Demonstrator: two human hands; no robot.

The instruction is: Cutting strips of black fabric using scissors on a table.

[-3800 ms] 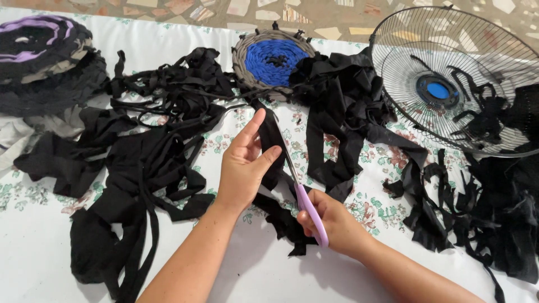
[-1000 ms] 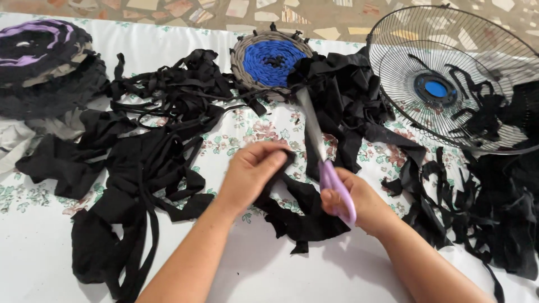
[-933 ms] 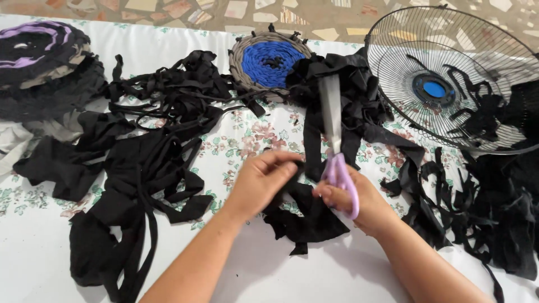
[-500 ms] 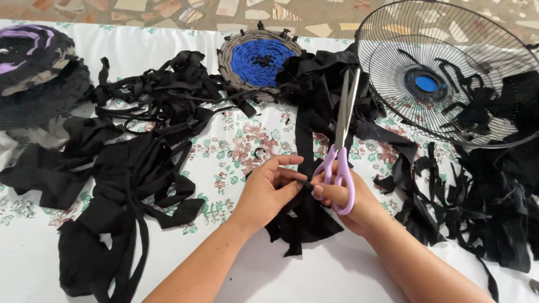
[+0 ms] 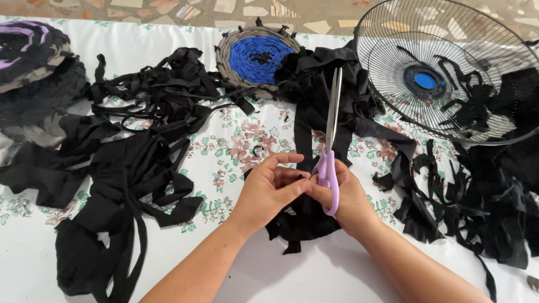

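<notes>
A white cloth with a pink and green floral print (image 5: 224,148) covers the work surface; beyond its upper edge lies a floor of irregular stone pieces (image 5: 185,8). At upper centre sits a round woven mat with a blue middle and grey rim (image 5: 255,53); at upper right, a round wire fan guard with a blue hub (image 5: 443,73); at upper left, a stack of dark woven mats with purple bands (image 5: 31,53). Heaps of black fabric strips (image 5: 129,168) spread across the left, and more fill the right. At lower centre, a bunch of black fabric (image 5: 306,219) lies beneath both hands. The right hand (image 5: 348,199) grips purple-handled scissors with long steel blades (image 5: 328,168), the blades together and pointing up the frame. The left hand (image 5: 266,191) pinches the fabric beside the handles, fingers narrowly curled.
</notes>
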